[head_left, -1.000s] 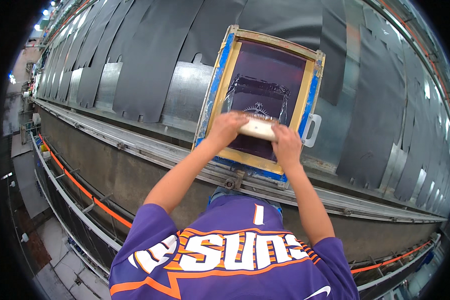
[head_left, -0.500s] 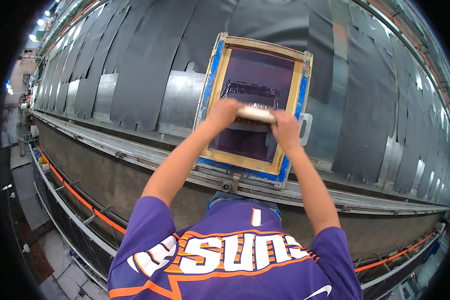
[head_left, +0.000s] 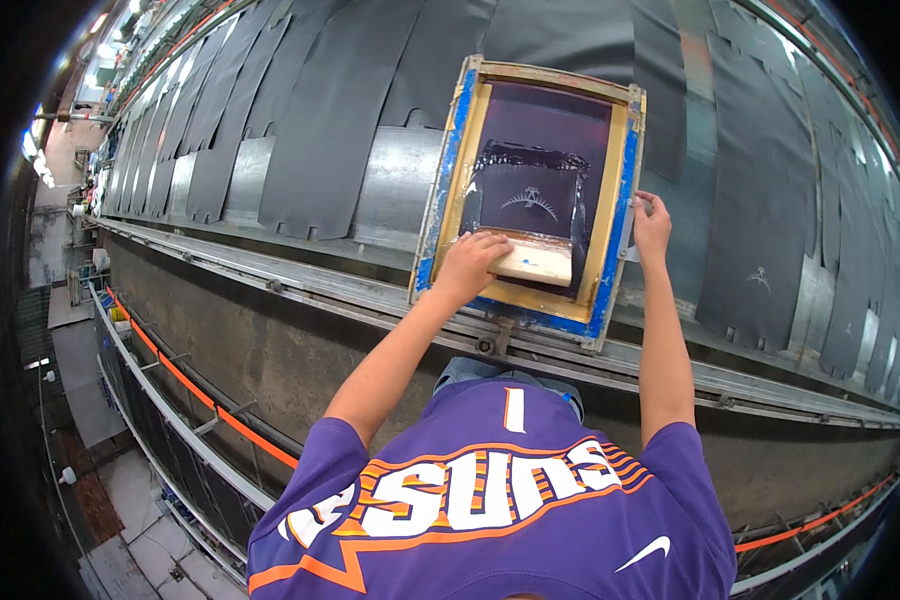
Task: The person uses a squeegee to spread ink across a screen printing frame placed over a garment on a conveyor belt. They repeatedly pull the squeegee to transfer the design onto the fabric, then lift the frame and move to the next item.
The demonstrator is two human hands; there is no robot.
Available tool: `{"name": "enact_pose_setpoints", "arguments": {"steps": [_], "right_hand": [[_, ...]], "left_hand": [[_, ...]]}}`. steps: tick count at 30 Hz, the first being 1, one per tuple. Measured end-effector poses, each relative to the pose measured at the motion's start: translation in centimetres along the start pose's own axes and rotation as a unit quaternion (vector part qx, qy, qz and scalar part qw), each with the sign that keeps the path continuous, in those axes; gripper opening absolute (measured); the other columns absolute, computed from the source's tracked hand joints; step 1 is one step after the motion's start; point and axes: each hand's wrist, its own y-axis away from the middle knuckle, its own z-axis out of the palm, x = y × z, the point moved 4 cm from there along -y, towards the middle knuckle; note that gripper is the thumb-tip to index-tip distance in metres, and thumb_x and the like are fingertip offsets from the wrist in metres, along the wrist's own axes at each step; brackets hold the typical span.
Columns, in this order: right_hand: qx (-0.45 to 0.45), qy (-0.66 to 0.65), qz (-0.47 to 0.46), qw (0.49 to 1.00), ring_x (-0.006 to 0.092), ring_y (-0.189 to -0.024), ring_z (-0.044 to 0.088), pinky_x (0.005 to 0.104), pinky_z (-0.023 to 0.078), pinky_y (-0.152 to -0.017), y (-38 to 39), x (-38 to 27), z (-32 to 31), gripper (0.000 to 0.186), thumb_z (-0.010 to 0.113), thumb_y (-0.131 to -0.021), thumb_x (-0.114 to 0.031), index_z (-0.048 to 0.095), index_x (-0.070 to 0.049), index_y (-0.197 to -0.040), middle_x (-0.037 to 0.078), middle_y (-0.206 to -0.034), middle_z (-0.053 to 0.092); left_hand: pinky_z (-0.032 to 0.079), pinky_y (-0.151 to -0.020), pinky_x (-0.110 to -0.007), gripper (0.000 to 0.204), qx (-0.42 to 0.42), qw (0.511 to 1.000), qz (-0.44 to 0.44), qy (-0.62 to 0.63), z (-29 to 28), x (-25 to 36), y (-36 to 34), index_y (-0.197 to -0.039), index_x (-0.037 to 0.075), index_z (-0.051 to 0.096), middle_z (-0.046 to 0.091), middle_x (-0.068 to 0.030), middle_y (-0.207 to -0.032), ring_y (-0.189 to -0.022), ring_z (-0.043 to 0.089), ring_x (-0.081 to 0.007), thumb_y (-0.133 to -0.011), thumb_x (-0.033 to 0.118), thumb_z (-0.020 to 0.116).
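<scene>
A screen frame (head_left: pixel 616 205) with blue and yellow edging lies over the bench. Its dark mesh (head_left: pixel 545 120) carries a glossy band of ink and a pale arched design. Near the bottom of the mesh, a pale wooden squeegee (head_left: pixel 540 262) lies crosswise, and my left hand (head_left: pixel 470 262) is closed on its left end. My right hand (head_left: pixel 652 228) has its fingers curled on the handle at the frame's right side, mostly covering it.
Grey sheets (head_left: pixel 320 160) lie overlapping along the long metal bench (head_left: pixel 400 155); a pale design shows on one at the right. A metal rail (head_left: pixel 360 270) runs along the near edge. An orange strip (head_left: pixel 200 390) and railings are below left.
The squeegee has moved down toward the frame's near edge. My right hand has left it and moved rightward and up to the frame's handle. The design on the mesh is uncovered.
</scene>
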Motion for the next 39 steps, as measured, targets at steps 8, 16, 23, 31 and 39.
{"name": "enact_pose_setpoints", "arguments": {"steps": [8, 16, 23, 31, 39], "right_hand": [[0.092, 0.037, -0.043, 0.994, 0.0323, -0.081, 0.072, 0.0425, 0.053, -0.074, 2.0, -9.3, 3.0, 0.018, 0.065, -0.092, -0.022, 0.073, -0.008, -0.101, 0.019, -0.087, 0.073], [0.083, -0.043, -0.075, 0.993, 0.0309, -0.084, 0.072, 0.0412, 0.053, -0.076, 10.1, -22.0, 24.6, 0.018, 0.065, -0.093, -0.018, 0.072, -0.004, -0.101, 0.019, -0.090, 0.073], [0.066, -0.047, -0.079, 0.994, 0.0373, -0.089, 0.069, 0.0443, 0.053, -0.080, 14.7, -29.2, 35.3, 0.016, 0.063, -0.093, -0.015, 0.071, -0.003, -0.101, 0.019, -0.095, 0.071], [0.065, -0.005, -0.015, 0.998, 0.0395, -0.089, 0.067, 0.0475, 0.052, -0.079, 14.3, -29.8, 35.7, 0.016, 0.062, -0.087, -0.013, 0.066, -0.007, -0.101, 0.019, -0.095, 0.069], [0.034, 0.174, -0.077, 0.981, 0.0344, -0.100, 0.060, 0.0457, 0.048, -0.084, 13.8, -31.2, 34.6, 0.019, 0.068, -0.086, -0.016, 0.068, -0.008, -0.103, 0.014, -0.106, 0.062]], "left_hand": [[0.040, -0.112, -0.048, 0.052, 0.028, 0.999, -0.027, 0.038, -3.5, -3.3, 4.9, -0.126, 0.017, 0.065, 0.062, -0.0026, -0.134, -0.128, 0.055, -0.0248, -0.076, 0.010, 0.076], [0.046, -0.107, -0.044, 0.057, 0.029, 0.998, -0.054, 0.013, -15.2, -23.9, 13.4, -0.125, 0.015, 0.066, 0.064, -0.0044, -0.133, -0.127, 0.056, -0.0278, -0.069, 0.003, 0.076], [0.046, -0.105, -0.042, 0.057, 0.002, 0.998, -0.058, 0.034, -21.1, -35.5, 17.6, -0.120, 0.008, 0.068, 0.064, -0.0087, -0.130, -0.125, 0.056, -0.0322, -0.064, -0.004, 0.073], [0.041, -0.113, -0.046, 0.064, -0.008, 0.995, -0.064, 0.080, -20.7, -36.4, 18.0, -0.129, 0.013, 0.066, 0.062, -0.0079, -0.137, -0.132, 0.054, -0.0325, -0.068, -0.007, 0.071], [0.039, -0.115, -0.049, 0.063, -0.007, 0.998, -0.025, 0.056, -19.9, -36.9, 19.9, -0.128, 0.013, 0.067, 0.064, -0.0079, -0.135, -0.131, 0.055, -0.0320, -0.070, -0.013, 0.066]]}}
